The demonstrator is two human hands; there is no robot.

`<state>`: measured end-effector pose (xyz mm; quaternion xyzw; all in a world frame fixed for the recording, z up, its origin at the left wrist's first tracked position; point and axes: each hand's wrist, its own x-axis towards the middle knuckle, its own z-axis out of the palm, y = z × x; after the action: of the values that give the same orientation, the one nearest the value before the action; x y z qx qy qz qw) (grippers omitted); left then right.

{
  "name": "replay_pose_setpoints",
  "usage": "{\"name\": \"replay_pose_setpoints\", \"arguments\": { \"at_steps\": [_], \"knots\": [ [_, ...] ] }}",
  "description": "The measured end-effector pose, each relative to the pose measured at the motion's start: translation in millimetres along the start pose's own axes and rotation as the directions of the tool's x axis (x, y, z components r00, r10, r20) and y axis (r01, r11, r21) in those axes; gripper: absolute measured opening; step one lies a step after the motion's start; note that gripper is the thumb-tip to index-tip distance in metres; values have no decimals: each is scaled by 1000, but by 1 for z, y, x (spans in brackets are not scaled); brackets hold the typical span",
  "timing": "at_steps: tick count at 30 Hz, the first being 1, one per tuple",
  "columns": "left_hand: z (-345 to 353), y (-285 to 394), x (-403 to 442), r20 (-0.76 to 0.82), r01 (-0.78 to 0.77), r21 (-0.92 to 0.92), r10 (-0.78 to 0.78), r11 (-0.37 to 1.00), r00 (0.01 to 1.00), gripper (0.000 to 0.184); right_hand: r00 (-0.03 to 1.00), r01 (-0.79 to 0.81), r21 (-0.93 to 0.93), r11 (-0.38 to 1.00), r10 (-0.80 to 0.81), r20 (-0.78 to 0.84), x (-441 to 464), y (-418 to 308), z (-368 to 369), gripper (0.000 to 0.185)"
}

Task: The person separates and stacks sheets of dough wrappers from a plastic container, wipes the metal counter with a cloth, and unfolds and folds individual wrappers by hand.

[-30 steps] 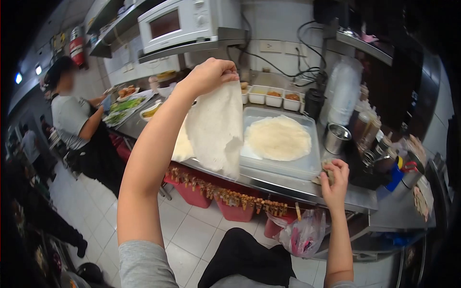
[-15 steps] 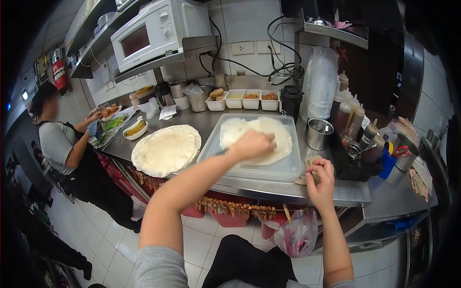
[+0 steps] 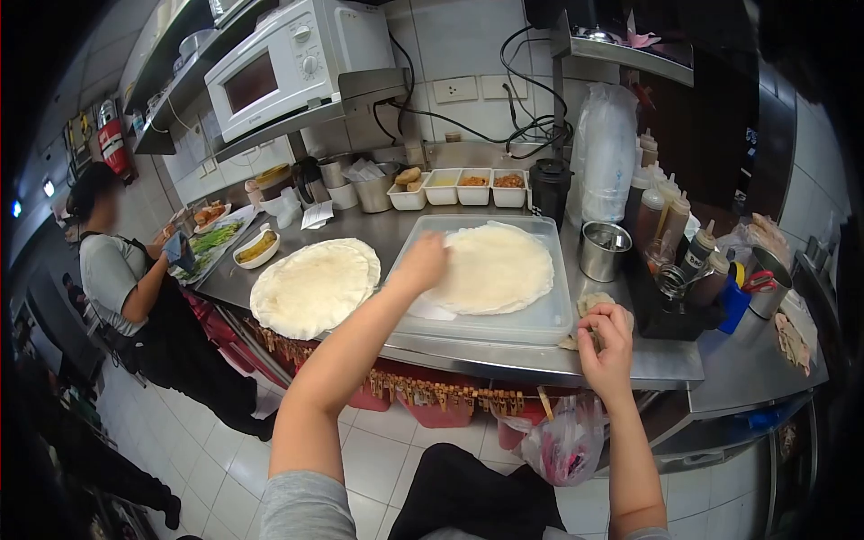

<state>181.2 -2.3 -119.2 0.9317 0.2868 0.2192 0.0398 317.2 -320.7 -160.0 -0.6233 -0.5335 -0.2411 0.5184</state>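
Observation:
My left hand (image 3: 423,263) is over the left part of a clear plastic tray (image 3: 560,297), its fingers curled and smeared by motion. Beside it in the tray lies a stack of thin, round, pale wrappers (image 3: 499,268). A whiter piece shows below the stack's lower left edge. Whether my left fingers hold anything is hidden. My right hand (image 3: 607,346) is at the counter's front edge, right of the tray, with bent fingers closed around a crumpled beige cloth (image 3: 594,302). Left of the tray lies a second pile of round wrappers (image 3: 315,286).
Behind the tray stand white containers of fillings (image 3: 474,187) and a dark cup (image 3: 547,193). To the right are a metal pot (image 3: 605,250) and several sauce bottles (image 3: 670,220). A microwave (image 3: 279,76) sits overhead. A co-worker (image 3: 126,279) stands at the left.
My left hand has moved left, from over the wrappers to their left side. The wrappers in the tray now look rounder and more even. My right hand has hardly moved.

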Motion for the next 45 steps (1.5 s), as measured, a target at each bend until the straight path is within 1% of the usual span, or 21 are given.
{"name": "replay_pose_setpoints", "arguments": {
  "at_steps": [2, 5, 6, 8, 11, 14, 16, 18, 19, 22, 24, 26, 29, 31, 33, 36, 37, 40, 41, 43, 45],
  "knots": [
    [25, -30, 5, 175, 228, 208, -266, 951, 948, 52, 1000, 4, 13, 1000, -4, 10, -1, 2, 1, 8],
    [22, -14, -2, 56, 303, 173, -316, 937, 947, 60, 1000, -1, 21, 1000, 0, 20, -1, 4, 5, 8],
    [10, -10, -2, 151, 395, 48, -397, 918, 905, 62, 1000, -8, 16, 1000, 8, 28, -2, 4, 5, 8],
    [-15, -3, 2, 368, 578, -176, -491, 797, 790, 66, 999, -32, 44, 999, 30, 36, -2, 1, 4, 7],
    [0, -23, 9, 388, 593, -570, -450, 568, 804, 66, 998, -45, 50, 998, 43, 44, -3, 2, 1, 7],
    [-11, -40, 13, 407, 502, -553, -310, 665, 859, 63, 999, -30, 47, 998, 28, 44, -3, 5, 5, 6],
    [-24, -20, -9, 59, 380, -284, -380, 880, 923, 65, 998, -40, 48, 998, 38, 47, -3, 4, 6, 5],
    [-35, -26, -18, -173, 152, -299, -210, 942, 962, 72, 999, -22, 46, 999, 21, 26, -3, 4, 7, 5],
    [-40, -30, -20, -281, 28, -281, -110, 959, 954, 75, 999, -28, 61, 998, 26, 31, -2, 2, 7, 5],
    [-72, -90, -44, -47, 144, -275, -162, 951, 986, 84, 998, -52, 74, 996, 49, 46, -4, 0, 6, 5],
    [-84, -123, -82, 288, 192, 12, -187, 981, 939, 89, 998, -48, 65, 997, 45, 47, -5, 2, 6, 5],
    [-90, -126, -121, 443, 252, 222, -328, 942, 834, 93, 995, -61, 70, 996, 56, 78, -4, -2, 4, 5],
    [-90, -133, -166, 221, 151, 308, -225, 939, 949, 79, 996, -49, 59, 997, 44, 77, -4, 0, 7, 5],
    [-95, -143, -176, 131, 133, -17, -130, 991, 983, 55, 998, -33, 52, 998, 30, 52, -5, -2, 8, 4],
    [-99, -151, -182, 10, 64, -339, -65, 939, 998, 35, 1000, -20, 50, 999, 20, 6, -5, -7, 7, 4],
    [-109, -164, -181, 72, 287, -430, -284, 856, 956, 23, 994, -12, 149, 989, 29, -110, -10, -1, 8, 4],
    [-105, -174, -182, -56, 199, -452, -250, 870, 967, 24, 989, -24, 192, 981, 52, -139, -14, -2, 8, 4],
    [-98, -192, -179, -205, 186, -509, -329, 840, 922, 25, 958, 58, 204, 977, 3, -287, -35, -19, 15, 5],
    [-95, -192, -178, -400, 80, -494, -308, 866, 863, 28, 958, 129, 223, 966, -64, -278, -46, -28, 21, 7],
    [-108, -172, -182, -509, -18, -623, -388, 782, 768, 31, 976, 212, 341, 916, -179, -126, -56, -70, 30, 10],
    [-129, -122, -197, -554, -112, -711, -455, 694, 697, 35, 961, 166, 514, 841, -256, 108, -71, -98, 49, 14]
  ]
}}
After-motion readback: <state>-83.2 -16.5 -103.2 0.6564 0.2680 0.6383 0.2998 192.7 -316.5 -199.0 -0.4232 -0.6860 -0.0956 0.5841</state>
